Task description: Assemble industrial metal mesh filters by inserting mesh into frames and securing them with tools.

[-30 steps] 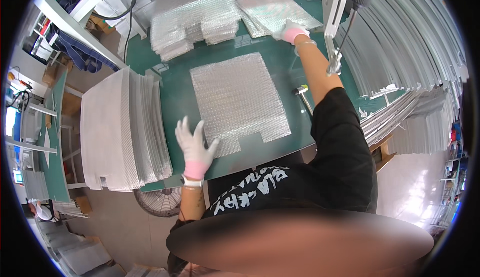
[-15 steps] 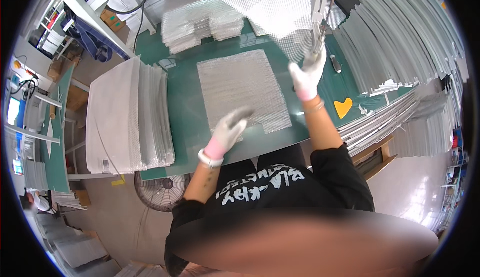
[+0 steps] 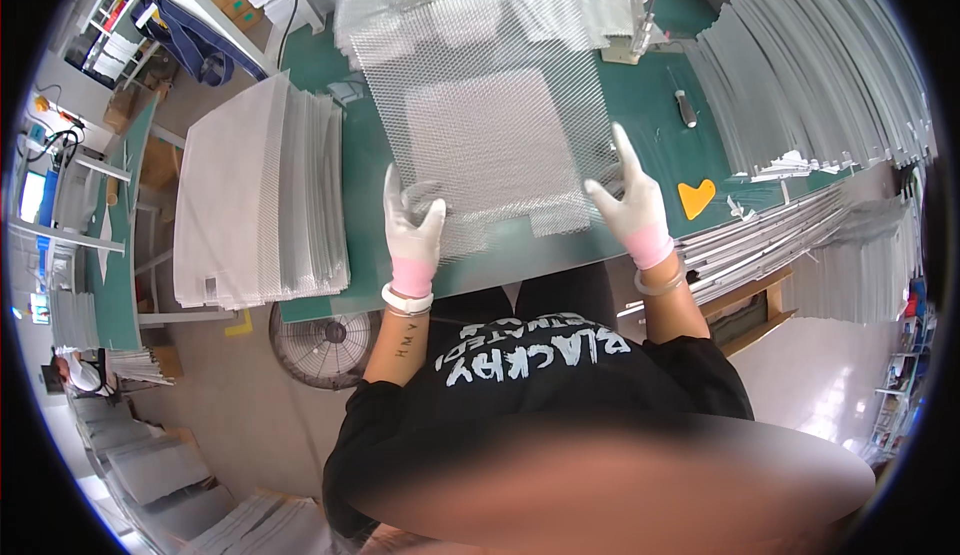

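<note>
Both hands hold 1 sheet of expanded metal mesh [image 3: 470,85] up over the green surface [image 3: 650,120], in the upper middle of the frame. The left hand [image 3: 413,223] grips the sheet's lower left edge, fingers curled behind and thumb in front. The right hand [image 3: 630,205] meets the lower right edge with its fingers spread and nearly straight; it seems to prop the edge more than clamp it, though how firmly it holds I cannot tell.

The mesh looks thin and light, since it is lifted at 2 points near 1 end. It is see-through: a second sheet [image 3: 490,145] lying flat on the surface shows through it. A sheet this wide will probably flex and sag if held by 1 corner, so a grip on 2 opposite edges suits it. The cut edges are likely sharp and may snag the gloves, and the open weave gives little flat area to pinch.

A tall stack of similar sheets [image 3: 260,195] stands at centre left. Metal strips [image 3: 820,65] fan across the upper right, and an orange heart-shaped piece [image 3: 696,197] lies just right of the right hand.
</note>
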Motion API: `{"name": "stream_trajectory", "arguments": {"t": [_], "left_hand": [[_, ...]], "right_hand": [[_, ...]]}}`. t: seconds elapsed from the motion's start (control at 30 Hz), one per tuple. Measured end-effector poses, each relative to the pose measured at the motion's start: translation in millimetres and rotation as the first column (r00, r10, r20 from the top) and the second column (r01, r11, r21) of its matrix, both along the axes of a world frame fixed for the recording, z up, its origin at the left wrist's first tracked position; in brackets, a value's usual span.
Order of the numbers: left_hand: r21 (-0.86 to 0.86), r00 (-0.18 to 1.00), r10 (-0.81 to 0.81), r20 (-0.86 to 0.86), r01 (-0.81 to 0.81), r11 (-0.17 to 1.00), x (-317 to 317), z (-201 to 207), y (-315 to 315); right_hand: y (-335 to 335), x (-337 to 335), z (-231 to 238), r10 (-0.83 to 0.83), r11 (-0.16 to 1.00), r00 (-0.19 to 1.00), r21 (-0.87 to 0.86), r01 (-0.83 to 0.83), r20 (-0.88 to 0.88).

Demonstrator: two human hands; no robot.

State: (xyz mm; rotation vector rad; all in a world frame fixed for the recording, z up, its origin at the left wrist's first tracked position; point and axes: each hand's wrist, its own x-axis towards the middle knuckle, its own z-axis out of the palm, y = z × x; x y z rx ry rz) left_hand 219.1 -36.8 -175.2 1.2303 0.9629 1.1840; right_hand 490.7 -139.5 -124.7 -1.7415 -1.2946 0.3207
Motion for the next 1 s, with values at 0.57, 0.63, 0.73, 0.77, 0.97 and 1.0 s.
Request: {"name": "stream_trajectory", "arguments": {"t": [0.57,0.63,0.73,0.77,0.97,1.0], "left_hand": [[0.150,0.302,0.071,-0.951,0.247,0.957,5.1,-32.0,32.8],[0.169,0.282,0.092,-0.955,0.259,0.951,4.9,-35.1,33.0],[0.151,0.267,0.080,-0.960,0.257,0.955,5.4,-32.3,35.0],[0.109,0.272,0.041,-0.961,0.240,0.965,6.2,-29.4,36.2],[0.156,0.156,0.111,-0.982,0.315,0.936,7.7,-4.6,54.7],[0.160,0.160,0.113,-0.981,0.322,0.933,3.9,-14.0,61.6]], "right_hand": [[26.3,-1.0,-103.7,0.040,0.965,0.970,-0.261,0.025,0.240],[28.7,3.9,-107.7,0.063,0.980,0.963,-0.198,-0.011,0.261],[31.9,5.1,-88.5,0.105,0.922,0.974,-0.387,-0.019,0.201],[35.1,4.7,-76.1,0.099,0.922,0.974,-0.386,-0.014,0.203],[103.4,93.1,-74.3,0.105,0.939,0.951,-0.344,0.001,0.290],[126.6,123.5,-82.5,-0.033,0.971,0.951,-0.216,0.104,0.308]]}}
